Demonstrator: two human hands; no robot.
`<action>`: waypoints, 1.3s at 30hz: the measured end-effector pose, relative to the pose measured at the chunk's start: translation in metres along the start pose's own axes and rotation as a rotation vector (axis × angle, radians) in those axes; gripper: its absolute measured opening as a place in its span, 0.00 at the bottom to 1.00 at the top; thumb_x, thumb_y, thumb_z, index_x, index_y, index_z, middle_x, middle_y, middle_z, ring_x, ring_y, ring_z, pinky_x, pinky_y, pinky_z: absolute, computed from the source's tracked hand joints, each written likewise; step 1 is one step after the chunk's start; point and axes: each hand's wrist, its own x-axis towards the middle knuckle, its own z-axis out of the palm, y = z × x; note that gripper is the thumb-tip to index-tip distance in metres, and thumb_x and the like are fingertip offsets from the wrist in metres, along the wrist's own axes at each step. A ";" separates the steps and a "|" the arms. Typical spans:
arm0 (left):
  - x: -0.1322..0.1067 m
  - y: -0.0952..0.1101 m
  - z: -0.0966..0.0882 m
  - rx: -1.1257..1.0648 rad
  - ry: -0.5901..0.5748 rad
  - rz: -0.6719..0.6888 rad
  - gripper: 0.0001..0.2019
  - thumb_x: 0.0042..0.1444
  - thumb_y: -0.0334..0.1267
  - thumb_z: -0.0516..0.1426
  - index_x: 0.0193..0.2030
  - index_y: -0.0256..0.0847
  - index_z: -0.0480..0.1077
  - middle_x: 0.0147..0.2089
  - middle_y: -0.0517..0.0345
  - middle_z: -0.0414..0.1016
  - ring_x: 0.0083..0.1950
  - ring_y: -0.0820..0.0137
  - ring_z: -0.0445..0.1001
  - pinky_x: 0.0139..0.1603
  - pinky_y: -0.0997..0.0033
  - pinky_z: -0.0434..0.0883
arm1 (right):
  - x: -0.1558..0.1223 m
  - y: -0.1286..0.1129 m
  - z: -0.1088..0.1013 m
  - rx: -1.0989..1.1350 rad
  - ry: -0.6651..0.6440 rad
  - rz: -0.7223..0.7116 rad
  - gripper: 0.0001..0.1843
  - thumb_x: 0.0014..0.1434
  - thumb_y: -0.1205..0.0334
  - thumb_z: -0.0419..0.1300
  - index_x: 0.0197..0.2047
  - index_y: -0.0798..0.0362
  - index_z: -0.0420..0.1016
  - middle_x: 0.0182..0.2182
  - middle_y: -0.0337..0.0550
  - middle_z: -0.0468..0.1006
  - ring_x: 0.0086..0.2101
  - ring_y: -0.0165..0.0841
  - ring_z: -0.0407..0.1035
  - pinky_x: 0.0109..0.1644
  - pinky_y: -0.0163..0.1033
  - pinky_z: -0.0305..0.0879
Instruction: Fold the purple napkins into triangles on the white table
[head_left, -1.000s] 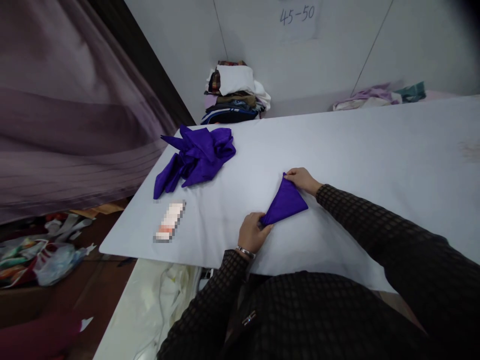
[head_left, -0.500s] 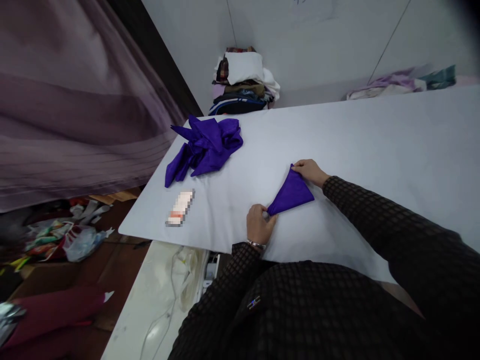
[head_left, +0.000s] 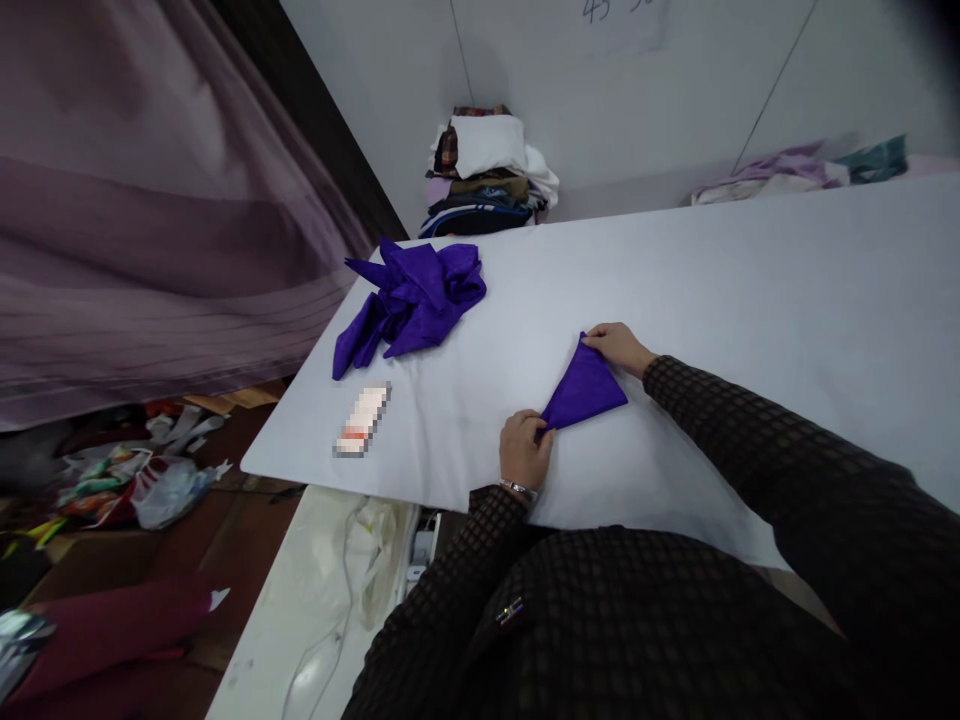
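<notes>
A purple cloth (head_left: pixel 587 388), folded into a triangle, lies on the white-covered table (head_left: pixel 697 270) in front of me. My left hand (head_left: pixel 525 450) pinches its near left corner between thumb and fingers. At the far corner, my right hand (head_left: pixel 616 345) grips the cloth's tip with its fingertips. The corner on the right lies free on the table. Farther left sits a crumpled heap of the same purple cloth (head_left: pixel 420 300), which neither hand touches.
A pixelated flat object (head_left: pixel 363 420) lies near the table's left edge. Folded clothes (head_left: pixel 487 185) are stacked behind the table, with more fabric (head_left: pixel 802 168) along the wall. A curtain (head_left: pixel 150 200) hangs at left; plastic bags (head_left: pixel 169 490) lie below it.
My left hand has shifted slightly right and its fingers have closed in on the cloth's near corner. The right hand keeps its hold on the far tip. The view tilts slightly upward.
</notes>
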 end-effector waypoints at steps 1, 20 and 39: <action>0.000 0.000 0.000 -0.002 0.010 0.001 0.03 0.50 0.31 0.60 0.32 0.42 0.70 0.42 0.54 0.72 0.47 0.65 0.69 0.50 0.60 0.66 | 0.000 0.001 0.000 -0.006 0.000 -0.002 0.08 0.48 0.61 0.61 0.26 0.57 0.77 0.25 0.42 0.77 0.28 0.31 0.67 0.31 0.34 0.60; -0.001 0.001 0.003 -0.154 0.018 -0.050 0.05 0.50 0.28 0.57 0.32 0.43 0.70 0.37 0.58 0.75 0.43 0.67 0.71 0.49 0.63 0.68 | 0.000 0.002 -0.002 -0.021 -0.012 -0.003 0.08 0.48 0.60 0.61 0.27 0.57 0.77 0.25 0.42 0.77 0.28 0.31 0.67 0.32 0.34 0.60; 0.001 0.000 0.001 -0.028 -0.133 -0.122 0.13 0.56 0.29 0.51 0.46 0.44 0.68 0.39 0.58 0.77 0.40 0.67 0.74 0.42 0.67 0.68 | 0.001 0.001 0.001 -0.235 -0.023 -0.086 0.09 0.52 0.61 0.58 0.29 0.55 0.78 0.28 0.42 0.79 0.30 0.32 0.69 0.34 0.34 0.59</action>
